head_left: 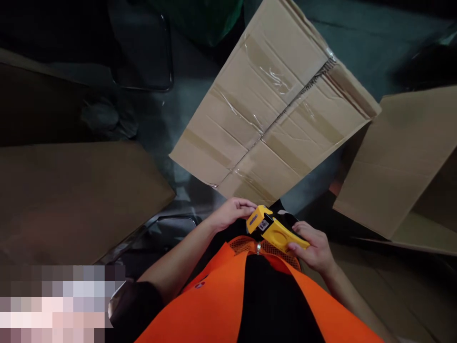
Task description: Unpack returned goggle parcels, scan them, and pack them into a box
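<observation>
My right hand (313,244) is wrapped round the handle of a yellow-and-black handheld tool (280,236), with the thumb along its lower side. The tool lies at a slant in front of my waist, and its blocky head, with a small printed label, points left. At that head is my left hand (233,213), its fingers bent together against the upper left edge. What those fingertips pinch, if anything, is hidden. Just beyond both hands lies a flattened cardboard box (250,114), with creased clear and brown tape strips and a seam along its middle.
An open cardboard box (396,162) stands at the right. A large cardboard panel (71,195) takes up the left side. Behind it are a dark chair-like frame (170,52) and a crumpled grey bundle (103,116). Green material (210,19) hangs at the top.
</observation>
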Demonstrator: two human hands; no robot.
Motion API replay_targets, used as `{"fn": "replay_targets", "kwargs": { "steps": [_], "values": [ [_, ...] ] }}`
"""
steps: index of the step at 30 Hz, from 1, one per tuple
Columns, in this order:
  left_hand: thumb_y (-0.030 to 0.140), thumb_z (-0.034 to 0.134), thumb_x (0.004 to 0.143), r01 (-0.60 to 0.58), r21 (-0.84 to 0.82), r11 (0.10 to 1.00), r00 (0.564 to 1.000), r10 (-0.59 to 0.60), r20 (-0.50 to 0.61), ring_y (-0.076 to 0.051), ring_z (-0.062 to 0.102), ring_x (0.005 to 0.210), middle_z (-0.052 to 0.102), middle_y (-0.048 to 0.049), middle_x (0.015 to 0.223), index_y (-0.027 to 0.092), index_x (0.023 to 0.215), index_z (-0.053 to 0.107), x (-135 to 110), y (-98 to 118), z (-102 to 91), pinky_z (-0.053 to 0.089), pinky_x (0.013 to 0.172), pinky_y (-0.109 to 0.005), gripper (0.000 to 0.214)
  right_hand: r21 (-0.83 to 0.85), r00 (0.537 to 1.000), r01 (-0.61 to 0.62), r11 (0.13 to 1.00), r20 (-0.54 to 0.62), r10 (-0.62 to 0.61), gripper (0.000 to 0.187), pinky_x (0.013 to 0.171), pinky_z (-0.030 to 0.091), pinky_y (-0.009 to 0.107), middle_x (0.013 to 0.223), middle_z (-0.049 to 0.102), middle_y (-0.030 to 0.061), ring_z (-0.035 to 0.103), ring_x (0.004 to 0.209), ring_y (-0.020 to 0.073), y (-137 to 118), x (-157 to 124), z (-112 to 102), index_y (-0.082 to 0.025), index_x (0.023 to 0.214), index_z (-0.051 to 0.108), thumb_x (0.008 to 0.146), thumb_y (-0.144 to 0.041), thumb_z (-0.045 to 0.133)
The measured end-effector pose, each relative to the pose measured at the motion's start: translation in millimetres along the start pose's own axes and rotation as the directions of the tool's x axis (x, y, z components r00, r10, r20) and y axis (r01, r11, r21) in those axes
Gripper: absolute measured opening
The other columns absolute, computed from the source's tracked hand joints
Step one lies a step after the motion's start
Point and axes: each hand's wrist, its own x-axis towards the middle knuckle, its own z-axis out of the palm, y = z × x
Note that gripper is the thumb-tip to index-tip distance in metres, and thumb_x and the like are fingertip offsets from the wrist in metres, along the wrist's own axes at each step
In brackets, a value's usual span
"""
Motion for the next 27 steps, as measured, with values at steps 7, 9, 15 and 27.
{"fn": "replay_targets", "kwargs": {
  "steps": [7,9,15,27],
  "values": [
    [0.058,0.094,0.069,-0.080,0.169,0.982,0.980,0.109,-0.168,-0.019,0.073,0.075,0.081,-0.0072,0.085,0.015,0.090,0.082,12,2,19.1,0.058,0.079,-0.031,0.049,-0.034,0.998,-0.023,0.999,-0.057,0.021,0.035,0.073,0.059,0.030,0.069,0.063,0.0024,0.065,0.068,0.0181,-3,0,7,-0.022,0.073,0.061,0.099,-0.042,0.072],
    [0.057,0.093,0.070,-0.080,0.204,0.976,0.969,0.123,-0.212,-0.020,0.074,0.074,0.081,-0.0077,0.084,0.016,0.089,0.080,12,9,2.9,0.060,0.079,-0.033,0.047,-0.056,0.996,-0.066,0.996,-0.061,0.063,0.035,0.069,0.057,0.028,0.073,0.068,0.0045,0.067,0.069,0.0180,-5,1,14,-0.021,0.074,0.064,0.100,-0.044,0.071],
    [0.044,0.077,0.091,-0.159,0.539,0.827,0.708,0.476,-0.521,-0.019,0.075,0.080,0.079,-0.0074,0.085,0.017,0.089,0.073,8,125,-166.7,0.064,0.090,-0.042,0.027,-0.142,0.935,-0.350,0.926,-0.109,0.337,0.048,0.055,0.048,0.022,0.068,0.066,0.0029,0.063,0.059,0.0139,-7,7,43,-0.021,0.068,0.065,0.098,-0.057,0.067],
    [0.036,0.058,0.109,0.274,0.795,0.541,0.565,0.578,-0.589,-0.014,0.070,0.111,0.080,-0.0095,0.121,0.008,0.119,0.074,95,282,-444.2,0.051,0.111,-0.037,0.034,-0.160,0.784,-0.620,0.768,-0.155,0.601,0.064,0.046,0.028,0.022,0.055,0.039,-0.0035,0.036,0.052,0.0085,-47,181,177,-0.019,0.059,0.054,0.090,-0.074,0.063]
  ]
}}
